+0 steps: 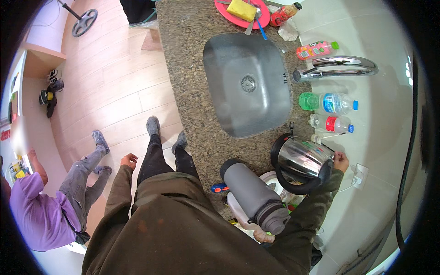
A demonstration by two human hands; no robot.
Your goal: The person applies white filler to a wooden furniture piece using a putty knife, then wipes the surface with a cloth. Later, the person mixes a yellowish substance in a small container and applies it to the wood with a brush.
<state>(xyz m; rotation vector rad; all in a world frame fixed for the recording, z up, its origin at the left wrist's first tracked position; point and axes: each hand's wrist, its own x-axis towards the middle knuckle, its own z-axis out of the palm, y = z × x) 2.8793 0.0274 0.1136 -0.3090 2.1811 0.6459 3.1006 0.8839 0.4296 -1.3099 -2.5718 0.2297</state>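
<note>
We had our right hand (340, 161) at the far side of the steel kettle (302, 160), which stood on the granite surface (192, 68) beside the sink (247, 82); the kettle hid whether those fingers were grasping anything. Our left hand (129, 160) hung loosely curled and empty beside the leg, and a grey flask (253, 195) blocked what lay beneath it.

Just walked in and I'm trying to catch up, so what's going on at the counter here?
A person stands at a granite counter beside a steel sink. Their right hand reaches behind a steel electric kettle, near a wall socket; whether it grips anything is unclear. Their left hand hangs free at their side. A grey insulated bottle stands close by, and several plastic bottles line the wall by the tap. Another person in a purple top sits on the floor nearby.
</note>
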